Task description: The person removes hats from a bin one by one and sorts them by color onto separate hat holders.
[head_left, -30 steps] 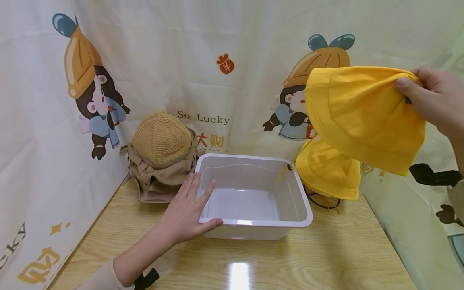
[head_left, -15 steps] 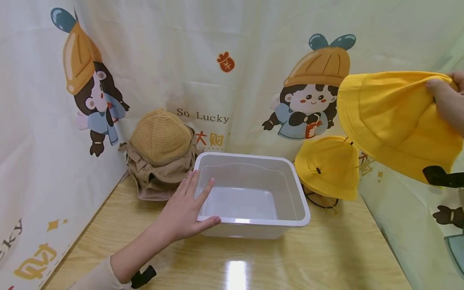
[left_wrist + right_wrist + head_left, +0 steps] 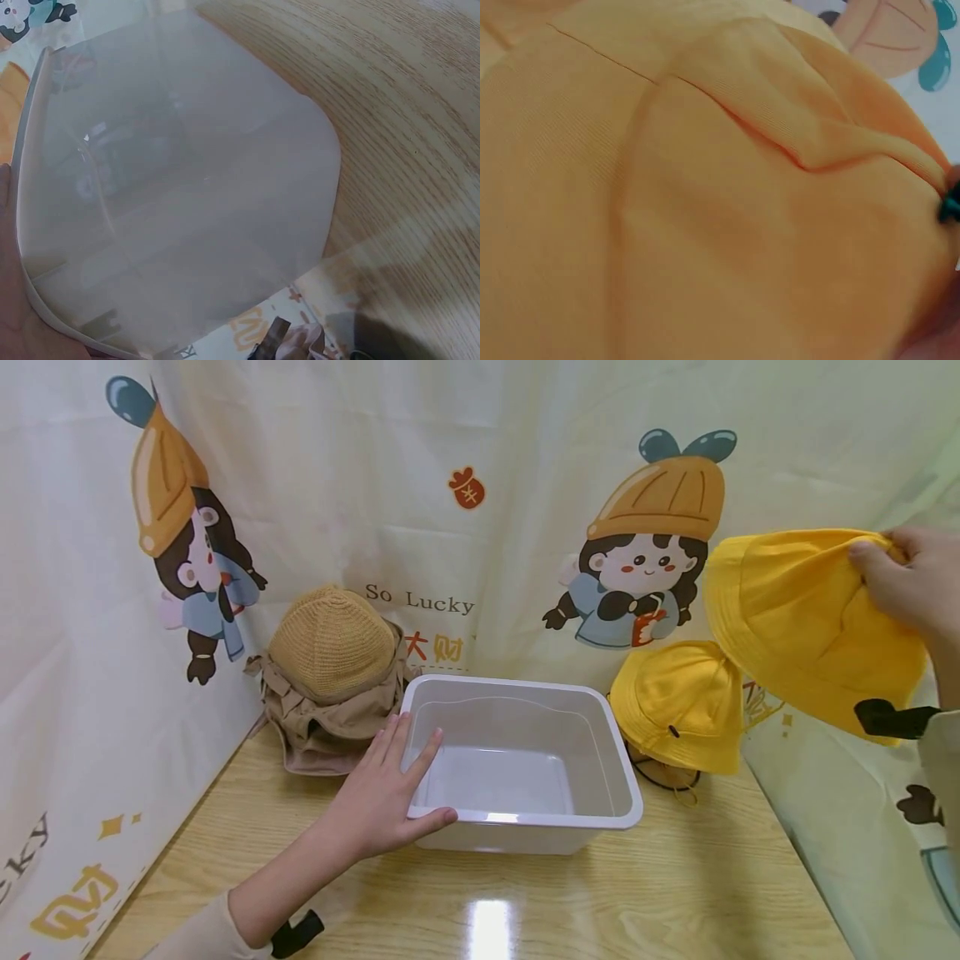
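My right hand point(image 3: 911, 581) pinches a yellow bucket hat point(image 3: 802, 618) by its crown, holding it up at the right with its brim towards the left. The hat's cloth fills most of the right wrist view, with a small dark green piece point(image 3: 950, 208) at its edge. My left hand point(image 3: 375, 793) rests with spread, straight fingers on the near left corner of a light plastic bin point(image 3: 525, 818). In the left wrist view, that hand shows only at the left edge, along the bin's rim. Inside, the bin shows only its bare floor.
Right of the bin, another yellow hat point(image 3: 675, 693) sits on a dark wire stand point(image 3: 660, 774). A woven straw hat point(image 3: 333, 643) sits over brown cloth hats point(image 3: 330, 739) at the back left. Printed curtains point(image 3: 510, 552) enclose the wooden table point(image 3: 600, 902).
My right hand first carried the yellow hat right, away from above the bin's side, then slightly back left and down. The dangling cord left the bin's rim. My left hand stayed on the bin.
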The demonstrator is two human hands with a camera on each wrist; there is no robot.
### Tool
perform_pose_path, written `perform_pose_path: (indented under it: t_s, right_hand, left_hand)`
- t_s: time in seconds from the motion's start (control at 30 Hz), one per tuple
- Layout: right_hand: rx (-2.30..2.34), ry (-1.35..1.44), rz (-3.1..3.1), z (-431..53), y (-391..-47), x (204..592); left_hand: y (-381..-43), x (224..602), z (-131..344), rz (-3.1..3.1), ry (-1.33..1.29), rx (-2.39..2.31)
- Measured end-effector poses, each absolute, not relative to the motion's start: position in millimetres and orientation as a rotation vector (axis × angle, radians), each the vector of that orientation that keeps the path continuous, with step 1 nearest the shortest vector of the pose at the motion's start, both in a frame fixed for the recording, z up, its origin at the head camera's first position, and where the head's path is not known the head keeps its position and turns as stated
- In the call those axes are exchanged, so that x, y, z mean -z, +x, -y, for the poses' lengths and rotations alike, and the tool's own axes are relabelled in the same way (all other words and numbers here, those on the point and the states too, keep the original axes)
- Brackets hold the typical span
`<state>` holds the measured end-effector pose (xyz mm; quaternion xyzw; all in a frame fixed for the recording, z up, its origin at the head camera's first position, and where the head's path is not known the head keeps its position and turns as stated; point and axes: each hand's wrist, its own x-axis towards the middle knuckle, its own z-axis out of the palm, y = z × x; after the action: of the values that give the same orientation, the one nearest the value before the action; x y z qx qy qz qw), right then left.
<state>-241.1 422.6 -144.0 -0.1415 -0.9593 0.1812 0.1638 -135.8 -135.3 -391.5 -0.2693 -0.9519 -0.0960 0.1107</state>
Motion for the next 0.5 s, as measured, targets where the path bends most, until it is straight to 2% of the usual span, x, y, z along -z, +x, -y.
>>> perform_pose_path:
  t_s: [0.23, 0.5]
  right_hand:
    - [-0.356, -0.247, 2.856, -417.6, -247.3, 166.0]
    - [-0.331, -0.429, 2.784, -408.4, -250.9, 161.3]
  left_hand:
    - [-136.6, 392.4, 135.0, 2.789, -0.793, 0.269]
    - [-136.9, 392.0, 135.0, 2.805, -0.788, 0.266]
